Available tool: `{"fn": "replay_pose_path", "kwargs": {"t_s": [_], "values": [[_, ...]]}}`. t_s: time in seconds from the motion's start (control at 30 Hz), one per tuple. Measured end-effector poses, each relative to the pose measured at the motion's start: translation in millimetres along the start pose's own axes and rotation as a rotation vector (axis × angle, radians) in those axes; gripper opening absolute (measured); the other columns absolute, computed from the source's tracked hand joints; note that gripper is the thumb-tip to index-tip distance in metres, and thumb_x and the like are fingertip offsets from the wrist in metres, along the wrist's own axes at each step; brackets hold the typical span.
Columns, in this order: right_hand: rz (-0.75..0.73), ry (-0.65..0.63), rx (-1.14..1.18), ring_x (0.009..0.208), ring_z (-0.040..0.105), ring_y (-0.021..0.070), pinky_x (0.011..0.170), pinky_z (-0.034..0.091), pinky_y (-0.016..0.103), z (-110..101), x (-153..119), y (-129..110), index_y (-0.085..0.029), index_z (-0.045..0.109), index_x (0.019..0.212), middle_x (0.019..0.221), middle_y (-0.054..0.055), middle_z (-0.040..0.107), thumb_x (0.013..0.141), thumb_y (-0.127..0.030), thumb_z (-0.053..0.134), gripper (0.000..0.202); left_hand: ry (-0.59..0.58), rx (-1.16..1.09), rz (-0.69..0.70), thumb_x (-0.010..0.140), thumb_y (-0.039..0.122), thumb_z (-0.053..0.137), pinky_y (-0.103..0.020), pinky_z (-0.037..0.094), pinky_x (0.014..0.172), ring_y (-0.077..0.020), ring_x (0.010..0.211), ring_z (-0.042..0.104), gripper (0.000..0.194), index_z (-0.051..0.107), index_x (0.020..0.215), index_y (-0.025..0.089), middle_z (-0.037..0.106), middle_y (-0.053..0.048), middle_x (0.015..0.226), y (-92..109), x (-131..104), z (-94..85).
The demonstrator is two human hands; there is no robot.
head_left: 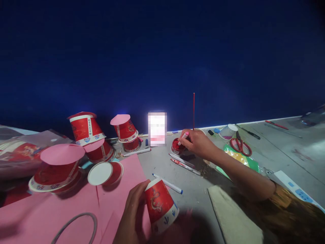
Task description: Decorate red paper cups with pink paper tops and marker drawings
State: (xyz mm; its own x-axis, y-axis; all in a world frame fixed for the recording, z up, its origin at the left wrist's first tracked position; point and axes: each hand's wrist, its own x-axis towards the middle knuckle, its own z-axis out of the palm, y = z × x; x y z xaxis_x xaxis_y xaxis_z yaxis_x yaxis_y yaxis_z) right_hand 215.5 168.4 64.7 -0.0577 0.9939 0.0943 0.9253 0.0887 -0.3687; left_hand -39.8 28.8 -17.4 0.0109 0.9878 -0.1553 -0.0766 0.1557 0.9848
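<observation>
My left hand [133, 213] is closed around the side of a red paper cup [157, 200] with a gold dragon. The cup is tilted upside down, and blue arrow-like marks show on its white rim band. My right hand [196, 140] pinches a white and pink marker [183, 138]. The marker's lower end is down at a small round red pot [177, 146], touching or just over its red contents; I cannot tell which. Just in front of the pot lie a white pen [180, 160] and a red-smeared marker [185, 166]. A blue-tipped marker [169, 184] lies behind the held cup.
Stacked red cups with pink paper discs [62, 154] stand at left, near pink paper sheets [86, 200]. An overturned cup [100, 173] lies on the paper. Red-handled scissors [240, 145], a white cup [228, 131] and a power strip [297, 189] are at right. A dark blue wall rises behind.
</observation>
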Motion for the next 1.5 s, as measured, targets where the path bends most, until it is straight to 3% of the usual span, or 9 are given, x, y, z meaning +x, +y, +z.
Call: {"fn": "replay_pose_path", "kwargs": {"t_s": [0.07, 0.23, 0.5, 0.8, 0.9, 1.03, 1.17, 1.3, 1.5], "values": [[0.008, -0.017, -0.071, 0.075, 0.066, 0.0199, 0.068, 0.035, 0.029, 5.7, 3.8, 0.7, -0.019, 0.073, 0.089, 0.083, 0.007, 0.079, 0.101, -0.031, 0.059, 0.023, -0.009, -0.019, -0.02, 0.084, 0.046, 0.08, -0.051, 0.065, 0.101, -0.0383, 0.126, 0.07, 0.056, 0.063, 0.136, 0.034, 0.066, -0.009, 0.14, -4.0, 2.3, -3.0], [0.028, -0.046, -0.131, 0.072, 0.065, 0.0203, 0.064, 0.031, 0.03, 18.6, 11.7, 2.4, -0.017, 0.074, 0.085, 0.08, 0.009, 0.078, 0.1, -0.031, 0.064, 0.023, -0.026, -0.013, 0.014, 0.064, 0.035, 0.095, -0.052, 0.063, 0.104, -0.0405, 0.126, 0.069, 0.078, 0.065, 0.137, 0.033, 0.068, -0.011, 0.136, -6.5, 4.0, -7.9], [0.056, -0.006, -0.087, 0.074, 0.067, 0.0197, 0.067, 0.036, 0.029, 18.3, 12.7, 8.6, -0.018, 0.075, 0.087, 0.084, 0.009, 0.08, 0.103, -0.03, 0.058, 0.026, -0.047, 0.013, 0.059, 0.075, 0.032, 0.088, -0.048, 0.064, 0.102, -0.0371, 0.126, 0.07, 0.069, 0.064, 0.14, 0.031, 0.068, -0.011, 0.137, -4.4, 2.9, -6.9], [0.053, 0.038, 0.047, 0.073, 0.069, 0.0183, 0.069, 0.042, 0.027, 10.6, 6.5, 6.8, -0.018, 0.073, 0.078, 0.08, 0.007, 0.08, 0.097, -0.026, 0.061, 0.023, -0.041, 0.09, 0.13, 0.073, 0.037, 0.091, -0.048, 0.065, 0.101, -0.038, 0.126, 0.069, 0.075, 0.06, 0.141, 0.034, 0.065, -0.009, 0.141, -8.1, 1.7, -3.4], [0.072, 0.144, 0.289, 0.064, 0.065, 0.0166, 0.065, 0.045, 0.027, -6.8, -9.1, 7.4, -0.02, 0.074, 0.081, 0.075, 0.004, 0.078, 0.096, -0.033, 0.061, 0.024, -0.027, 0.129, 0.159, 0.075, 0.04, 0.089, -0.049, 0.063, 0.105, -0.0388, 0.131, 0.065, 0.073, 0.058, 0.141, 0.034, 0.058, -0.01, 0.148, -7.5, 2.4, -4.0], [0.229, 0.223, 1.037, 0.045, 0.045, 0.0096, 0.045, 0.035, 0.023, -22.7, -40.4, 3.7, -0.019, 0.067, 0.079, 0.059, -0.001, 0.067, 0.075, -0.053, 0.084, 0.038, -0.034, 0.176, 0.183, 0.076, 0.043, 0.087, -0.05, 0.057, 0.114, -0.0371, 0.134, 0.063, 0.074, 0.056, 0.142, 0.031, 0.054, -0.011, 0.151, 5.8, 2.2, -4.4], [0.327, 0.16, 1.527, 0.042, 0.026, 0.0029, 0.039, 0.023, 0.015, -23.9, -72.9, -7.3, -0.021, 0.059, 0.074, 0.052, -0.007, 0.056, 0.063, -0.044, 0.095, 0.044, -0.104, 0.215, 0.14, 0.077, 0.039, 0.087, -0.051, 0.055, 0.115, -0.0368, 0.135, 0.062, 0.08, 0.051, 0.147, 0.028, 0.055, -0.012, 0.15, 28.0, 2.0, -9.2], [0.28, 0.067, 1.716, 0.044, 0.024, 0.0035, 0.038, 0.026, 0.013, -17.7, -100.2, -17.2, -0.02, 0.066, 0.081, 0.053, -0.007, 0.053, 0.068, -0.039, 0.09, 0.033, -0.121, 0.253, 0.208, 0.08, 0.031, 0.079, -0.053, 0.05, 0.119, -0.0361, 0.142, 0.056, 0.073, 0.051, 0.147, 0.028, 0.051, -0.012, 0.155, 47.8, -0.1, -10.7], [0.217, -0.044, 1.697, 0.047, 0.037, 0.0073, 0.04, 0.031, 0.018, 1.5, -133.1, -28.3, -0.022, 0.068, 0.088, 0.067, 0.0, 0.067, 0.075, -0.042, 0.086, 0.03, -0.204, 0.298, 0.31, 0.073, 0.018, 0.074, -0.053, 0.048, 0.12, -0.0351, 0.147, 0.049, 0.081, 0.046, 0.149, 0.028, 0.044, -0.012, 0.155, 58.4, -0.8, 0.9]]}}
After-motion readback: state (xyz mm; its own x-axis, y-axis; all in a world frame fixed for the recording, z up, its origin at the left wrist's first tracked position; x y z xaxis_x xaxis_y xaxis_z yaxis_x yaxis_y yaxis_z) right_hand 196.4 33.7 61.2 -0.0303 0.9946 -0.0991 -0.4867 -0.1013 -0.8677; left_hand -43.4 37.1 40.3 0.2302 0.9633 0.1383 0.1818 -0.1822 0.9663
